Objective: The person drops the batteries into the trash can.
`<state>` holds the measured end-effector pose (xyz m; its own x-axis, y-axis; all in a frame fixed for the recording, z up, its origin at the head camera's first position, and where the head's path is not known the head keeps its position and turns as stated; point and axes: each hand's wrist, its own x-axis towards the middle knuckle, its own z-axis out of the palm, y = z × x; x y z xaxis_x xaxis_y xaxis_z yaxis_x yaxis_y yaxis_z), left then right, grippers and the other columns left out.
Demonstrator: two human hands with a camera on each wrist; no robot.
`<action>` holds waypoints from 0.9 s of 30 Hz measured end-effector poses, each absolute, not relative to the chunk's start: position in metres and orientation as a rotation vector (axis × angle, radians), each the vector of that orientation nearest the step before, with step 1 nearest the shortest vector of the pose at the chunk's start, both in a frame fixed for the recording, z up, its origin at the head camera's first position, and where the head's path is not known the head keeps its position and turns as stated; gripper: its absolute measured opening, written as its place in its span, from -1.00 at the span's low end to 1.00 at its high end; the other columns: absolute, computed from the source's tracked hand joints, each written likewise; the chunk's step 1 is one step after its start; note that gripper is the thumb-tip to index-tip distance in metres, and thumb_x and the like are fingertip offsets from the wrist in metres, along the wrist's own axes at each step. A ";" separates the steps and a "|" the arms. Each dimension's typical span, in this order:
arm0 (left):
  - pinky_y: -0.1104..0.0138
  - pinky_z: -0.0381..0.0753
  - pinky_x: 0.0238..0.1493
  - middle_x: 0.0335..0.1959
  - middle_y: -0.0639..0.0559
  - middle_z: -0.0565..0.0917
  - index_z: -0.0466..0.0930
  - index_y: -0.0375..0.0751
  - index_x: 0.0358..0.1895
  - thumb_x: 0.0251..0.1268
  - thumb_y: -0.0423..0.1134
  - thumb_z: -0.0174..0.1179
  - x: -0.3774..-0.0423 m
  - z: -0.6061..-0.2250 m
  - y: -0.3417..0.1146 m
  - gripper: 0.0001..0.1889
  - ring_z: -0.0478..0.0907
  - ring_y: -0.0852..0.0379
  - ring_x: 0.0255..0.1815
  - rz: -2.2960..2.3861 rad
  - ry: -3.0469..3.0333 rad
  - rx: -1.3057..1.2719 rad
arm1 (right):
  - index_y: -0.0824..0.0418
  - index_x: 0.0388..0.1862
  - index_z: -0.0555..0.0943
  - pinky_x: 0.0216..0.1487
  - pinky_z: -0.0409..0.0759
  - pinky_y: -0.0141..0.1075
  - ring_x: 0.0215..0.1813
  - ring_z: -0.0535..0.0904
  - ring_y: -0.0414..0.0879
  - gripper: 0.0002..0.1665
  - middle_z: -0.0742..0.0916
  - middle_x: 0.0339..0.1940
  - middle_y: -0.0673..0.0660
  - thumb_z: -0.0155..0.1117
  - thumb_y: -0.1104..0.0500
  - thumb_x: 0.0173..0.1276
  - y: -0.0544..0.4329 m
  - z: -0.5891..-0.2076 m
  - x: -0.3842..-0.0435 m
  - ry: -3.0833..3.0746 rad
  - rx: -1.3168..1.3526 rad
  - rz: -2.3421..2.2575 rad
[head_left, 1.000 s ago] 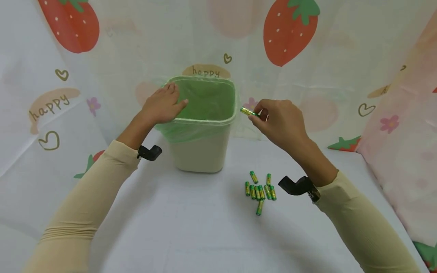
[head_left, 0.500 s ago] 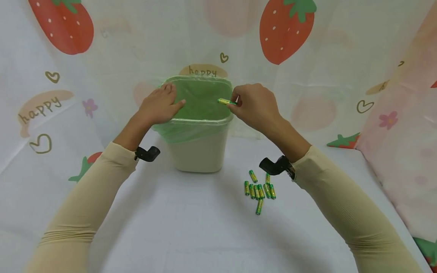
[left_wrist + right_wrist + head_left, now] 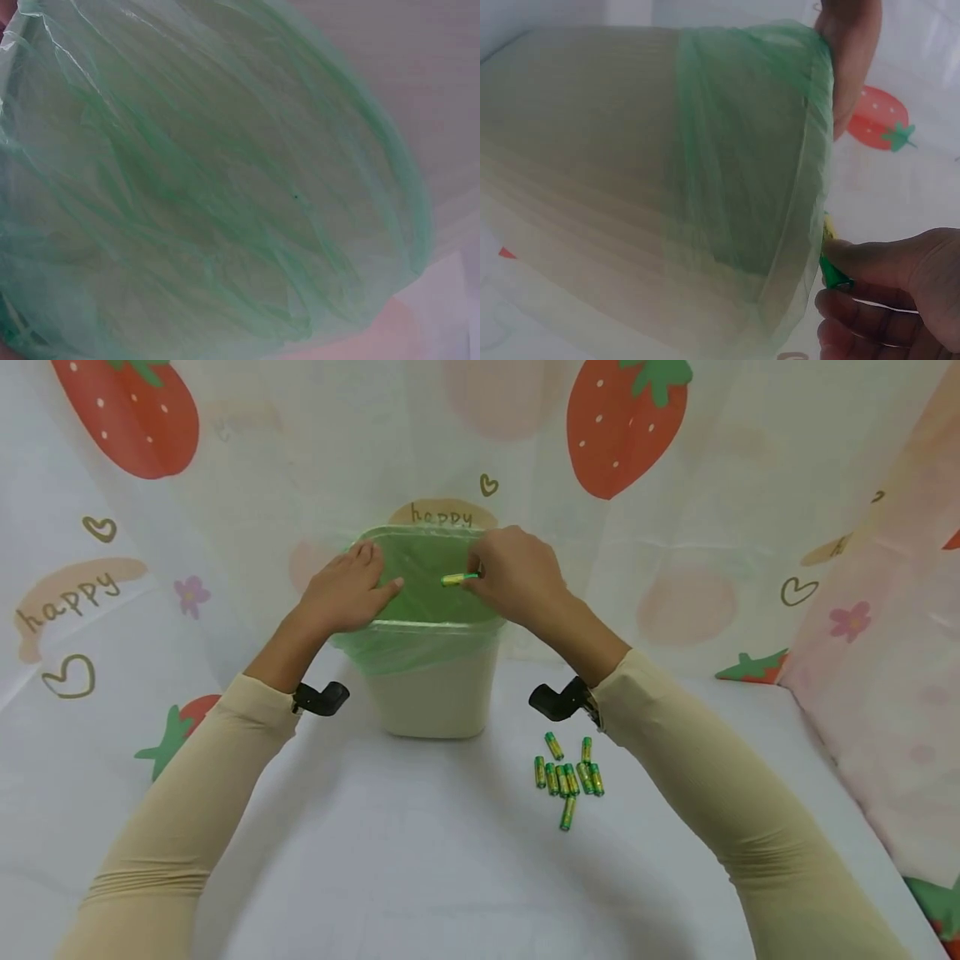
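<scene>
A pale trash can (image 3: 431,697) lined with a thin green plastic bag (image 3: 420,647) stands at the back of the table. On its left rim rests my left hand (image 3: 347,589), fingers extended and thumb pointing over the opening. My right hand (image 3: 521,578) pinches a green and yellow battery (image 3: 457,579) above the right part of the opening. In the right wrist view the battery (image 3: 835,274) shows between thumb and fingers, partly behind the bag's edge. The left wrist view is filled by the bag (image 3: 202,180) over the can's side.
Several loose batteries (image 3: 570,778) lie in a cluster on the white tablecloth (image 3: 420,835), right of the can and below the right forearm. A strawberry-printed curtain (image 3: 337,443) hangs close behind the can.
My right hand has moved left with the battery, from beside the can to above its opening. The left hand keeps its place on the rim. The view has shifted slightly.
</scene>
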<state>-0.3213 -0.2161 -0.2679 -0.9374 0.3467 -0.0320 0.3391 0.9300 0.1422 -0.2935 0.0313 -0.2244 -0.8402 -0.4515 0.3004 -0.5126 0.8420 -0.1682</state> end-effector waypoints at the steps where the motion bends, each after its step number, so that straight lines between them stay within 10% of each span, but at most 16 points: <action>1: -0.07 -0.30 0.61 0.62 -0.44 -0.33 -0.38 -0.57 0.57 0.71 0.10 -0.41 -0.322 -0.268 -0.216 -0.19 -0.41 -0.28 0.65 0.212 3.030 0.540 | 0.13 -0.17 0.80 -0.28 0.63 -0.12 -0.20 0.65 -0.04 -0.84 0.79 -0.21 0.04 0.42 0.07 0.40 0.030 -0.223 -0.294 -2.774 0.735 0.350; 9: -0.05 -0.31 0.61 0.62 -0.43 -0.33 -0.39 -0.55 0.57 0.71 0.10 -0.43 -0.327 -0.269 -0.214 -0.20 -0.40 -0.27 0.65 0.202 3.038 0.553 | 0.20 0.14 0.72 -0.10 0.67 -0.13 -0.04 0.68 -0.04 -0.64 0.78 -0.01 0.12 0.38 0.07 0.45 0.034 -0.221 -0.298 -2.804 0.717 0.429; 27: -0.06 -0.30 0.61 0.62 -0.46 -0.30 -0.35 -0.58 0.57 0.71 0.08 -0.41 -0.323 -0.268 -0.219 -0.21 -0.38 -0.28 0.65 0.212 3.040 0.551 | 0.23 -0.01 0.76 -0.20 0.64 -0.09 -0.13 0.64 0.03 -0.76 0.77 -0.19 0.16 0.34 0.15 0.46 0.077 -0.241 -0.279 -2.721 0.653 0.558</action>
